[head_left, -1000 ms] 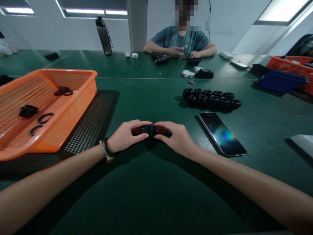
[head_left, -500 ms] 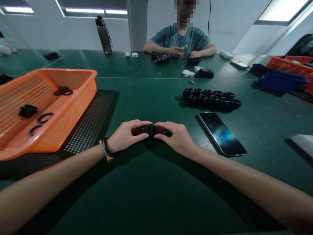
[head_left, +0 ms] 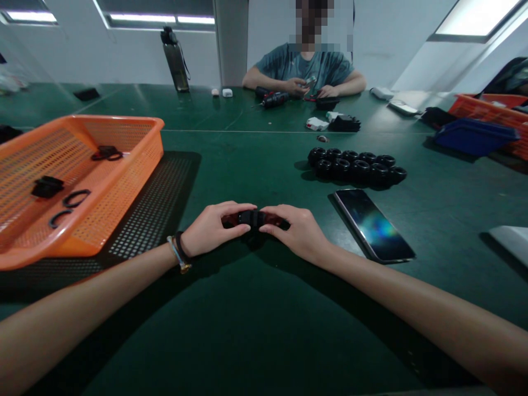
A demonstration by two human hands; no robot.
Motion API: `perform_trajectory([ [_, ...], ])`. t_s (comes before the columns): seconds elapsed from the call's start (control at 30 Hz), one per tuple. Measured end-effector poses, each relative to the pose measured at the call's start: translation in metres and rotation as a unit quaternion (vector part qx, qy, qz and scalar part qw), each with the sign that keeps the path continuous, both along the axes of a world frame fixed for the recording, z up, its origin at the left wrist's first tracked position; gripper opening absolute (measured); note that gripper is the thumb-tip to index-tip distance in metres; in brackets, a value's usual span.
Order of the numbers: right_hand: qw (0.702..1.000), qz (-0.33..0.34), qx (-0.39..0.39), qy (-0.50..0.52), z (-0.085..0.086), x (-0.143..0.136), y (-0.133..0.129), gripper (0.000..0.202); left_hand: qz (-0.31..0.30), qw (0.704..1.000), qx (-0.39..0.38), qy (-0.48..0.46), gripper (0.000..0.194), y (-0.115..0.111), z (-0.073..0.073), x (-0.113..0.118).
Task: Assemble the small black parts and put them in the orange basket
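Darkly green tabletop (head_left: 247,165), pale wall (head_left: 270,25) beyond

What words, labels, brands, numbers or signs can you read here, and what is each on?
None can be read.
Black part between left hand and right hand: too dark to tell.
Phone: glare on screen, no legible text.
Black-and-red tool, bottle: too small for any marking.
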State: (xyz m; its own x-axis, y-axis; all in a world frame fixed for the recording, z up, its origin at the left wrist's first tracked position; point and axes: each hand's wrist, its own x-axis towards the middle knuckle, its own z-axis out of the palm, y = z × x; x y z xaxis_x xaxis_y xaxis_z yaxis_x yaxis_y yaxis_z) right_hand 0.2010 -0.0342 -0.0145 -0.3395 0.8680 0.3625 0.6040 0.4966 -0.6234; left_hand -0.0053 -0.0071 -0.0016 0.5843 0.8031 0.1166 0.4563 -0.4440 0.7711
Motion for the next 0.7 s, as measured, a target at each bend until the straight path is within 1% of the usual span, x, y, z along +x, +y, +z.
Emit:
perform_trajectory([
  [0.3,1.0,0.002,0.005,-0.008,0.0002,-0.0003,0.0006,0.023,-0.001,1.0,0.01,-0.003,0.044,0.0004,-0.0016,-0.0007],
  [0.47,1.0,-0.001,0.003,-0.015,-0.0002,-0.0003,0.0012,0.02,-0.002,1.0,0.004,-0.006,0.044,0.0005,-0.0022,-0.0004],
  [0.7,1.0,0.004,0.005,-0.009,-0.0019,0.0004,0.0008,0.019,-0.001,1.0,-0.005,-0.009,0.042,-0.0001,0.0002,0.0005],
])
